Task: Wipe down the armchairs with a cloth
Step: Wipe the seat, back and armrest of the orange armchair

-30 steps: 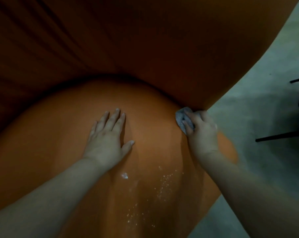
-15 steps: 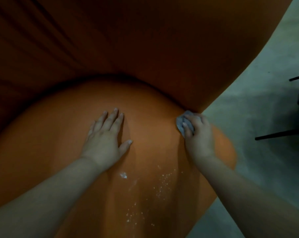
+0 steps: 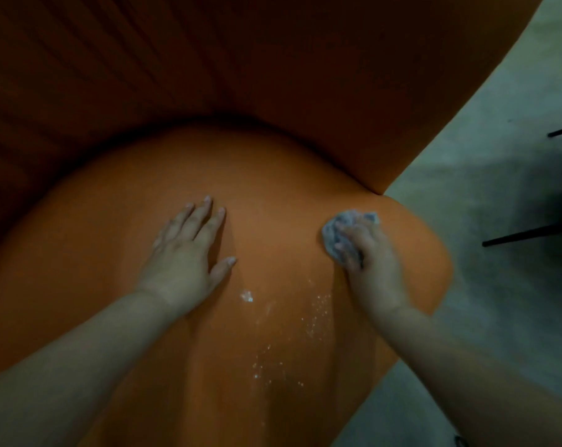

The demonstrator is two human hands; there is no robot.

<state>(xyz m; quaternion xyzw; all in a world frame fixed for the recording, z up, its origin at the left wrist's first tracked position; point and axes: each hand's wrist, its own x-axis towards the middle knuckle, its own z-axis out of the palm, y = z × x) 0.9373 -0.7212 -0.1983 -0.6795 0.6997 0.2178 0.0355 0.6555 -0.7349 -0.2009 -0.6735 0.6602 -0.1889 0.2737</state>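
Change since the earlier frame: the right hand (image 3: 371,253) with its cloth (image 3: 339,232) is drawing back from the crease where seat meets backrest, and is now lying on the open seat near the right edge.

Item, armchair (image 3: 273,195): orange, seat cushion facing the viewer, backrest rising beyond it.

Item, cloth: grey, bunched, lying under the right hand's fingers, which are curling over it and pressing it to the seat.

Item, left hand (image 3: 189,253): lying flat on the middle of the seat, fingers straight and spread, holding nothing.

Item, white specks (image 3: 305,330): scattered on the seat between the two forearms, their band running from the seat's middle toward its front edge. They are lying nearer the front edge than the cloth and a little to its left; the right hand is sitting closer to them, so the coming stroke probably pulls toward the viewer.

Item, floor (image 3: 466,301): grey, showing beyond the seat's right edge.
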